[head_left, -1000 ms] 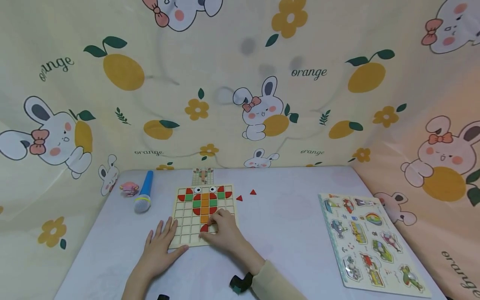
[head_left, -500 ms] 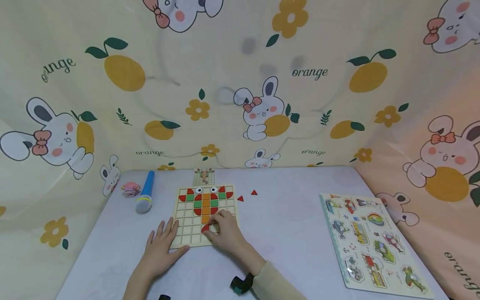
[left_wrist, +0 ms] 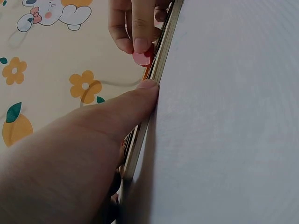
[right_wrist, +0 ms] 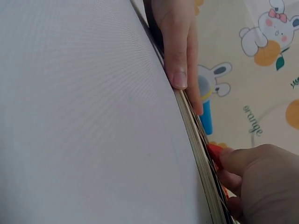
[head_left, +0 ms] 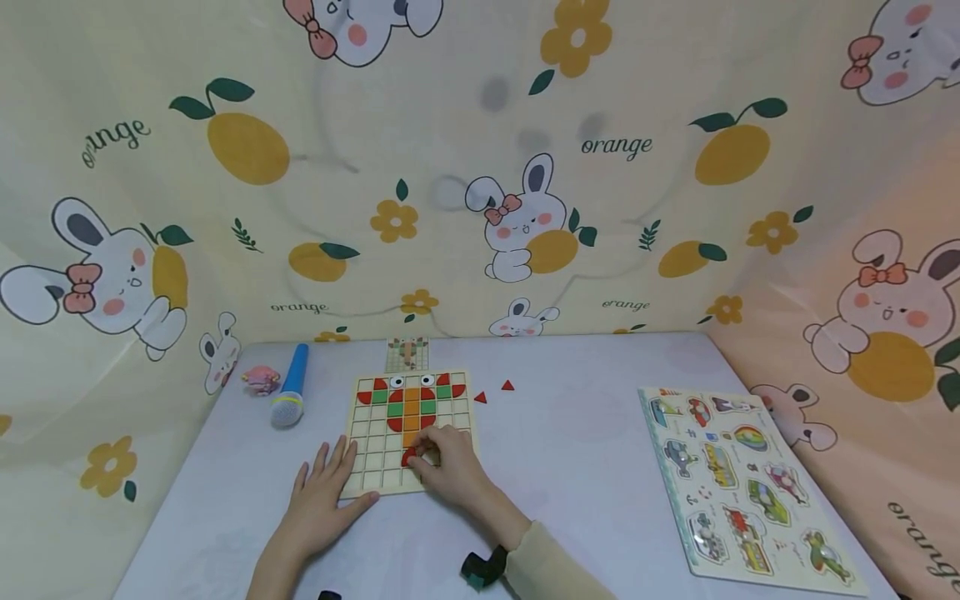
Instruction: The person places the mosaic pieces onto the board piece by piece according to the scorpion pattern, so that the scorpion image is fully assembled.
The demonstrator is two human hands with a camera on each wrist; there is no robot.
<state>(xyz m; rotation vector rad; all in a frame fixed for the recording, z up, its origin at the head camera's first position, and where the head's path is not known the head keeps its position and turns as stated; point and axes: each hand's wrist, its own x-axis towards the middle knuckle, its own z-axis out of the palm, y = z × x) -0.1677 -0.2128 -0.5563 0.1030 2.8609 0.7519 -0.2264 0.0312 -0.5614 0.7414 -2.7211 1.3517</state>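
Note:
My right hand [head_left: 447, 467] pinches a red rounded piece [head_left: 408, 457] between thumb and fingertips over the lower middle of a wooden grid board [head_left: 371, 454]. In the left wrist view the red piece [left_wrist: 143, 58] stands tilted up from the board; the right wrist view shows it red piece [right_wrist: 215, 154] at my thumb. My left hand [head_left: 318, 504] rests with spread, straight fingers against the board's lower left edge. Red, green and orange tiles [head_left: 411, 402] form a figure with two round eyes in the upper grid. My right hand hides part of the lower right grid.
Two red triangles [head_left: 507, 386] lie right of the board. A small pattern card [head_left: 407, 354] sits behind it. A toy microphone [head_left: 291, 387] and a pink toy [head_left: 261, 380] are at left. A picture puzzle board [head_left: 742, 487] lies at right, and a black object [head_left: 483, 569] near my right wrist.
My right hand stays over the same grid area; its fingertips shift slightly and the red piece now sits tilted between them. My left hand keeps its place on the board's edge.

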